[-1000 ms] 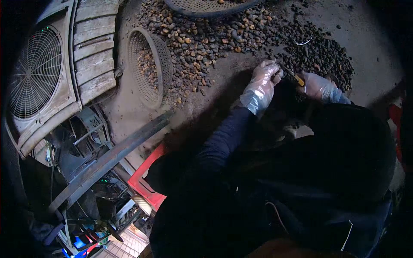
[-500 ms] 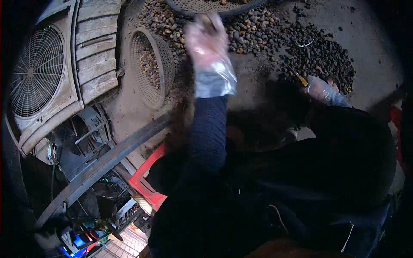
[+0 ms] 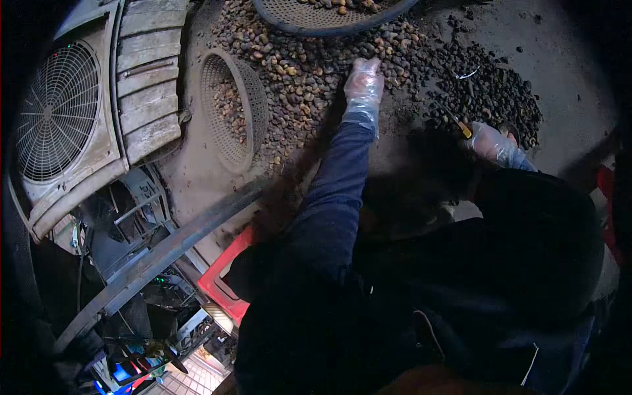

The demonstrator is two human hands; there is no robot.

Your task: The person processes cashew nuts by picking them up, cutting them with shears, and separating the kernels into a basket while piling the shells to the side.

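My left hand (image 3: 364, 80), in a clear plastic glove, reaches down to the near edge of a pile of brown nuts (image 3: 299, 82) that look like cashews in their shells. Its fingers are curled downward, and whatever they hold is hidden. To the right, my right hand (image 3: 490, 141), also gloved in plastic, is closed around the yellow handle of a thin-bladed knife (image 3: 466, 130). The blade points up and left toward a heap of darker pieces (image 3: 490, 92), possibly shells. Most of the right hand's fingers cannot be made out.
A round perforated basket (image 3: 316, 29) with nuts stands at the top. Another perforated basket (image 3: 260, 99) lies tipped at the left, nuts inside. Further left are a fan grille (image 3: 59, 112) and a metal beam (image 3: 164, 253). Part of a red plastic stool or chair (image 3: 224, 280) shows below.
My left hand has moved right and slightly down, from beside the upper basket to the pile's near edge. The right hand and knife have hardly moved.
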